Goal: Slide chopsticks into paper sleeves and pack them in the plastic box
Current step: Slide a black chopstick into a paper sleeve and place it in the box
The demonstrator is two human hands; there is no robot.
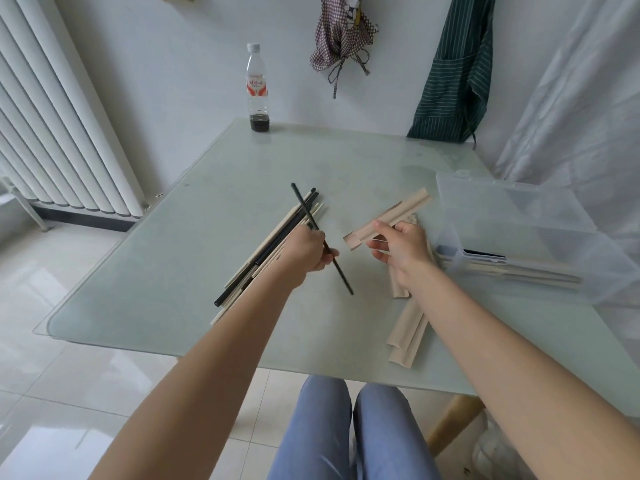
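While left hand [309, 250] grips dark chopsticks [320, 237] tip toward paper sleeve [388, 220] pinched by right hand [403, 245], we judge insertion next; plastic box [519, 237] at counter [207, 237] right edge.

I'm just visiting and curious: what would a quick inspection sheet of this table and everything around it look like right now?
Surface: pale green glass tabletop, lying on a table with a wooden leg.
Job's things: loose pile of black and pale wooden chopsticks at left; beige paper sleeves at right; clear plastic box, open, sleeved pairs inside.
Clutter: clear plastic bottle with dark liquid at the bottom, far edge.
Grips: left hand holds a thin black chopstick; right hand pinches one beige paper sleeve, lifted.
Cables: nothing seen.
Surroundings: white ribbed radiator, checked cloth and green striped apron hanging on the wall, tiled floor.
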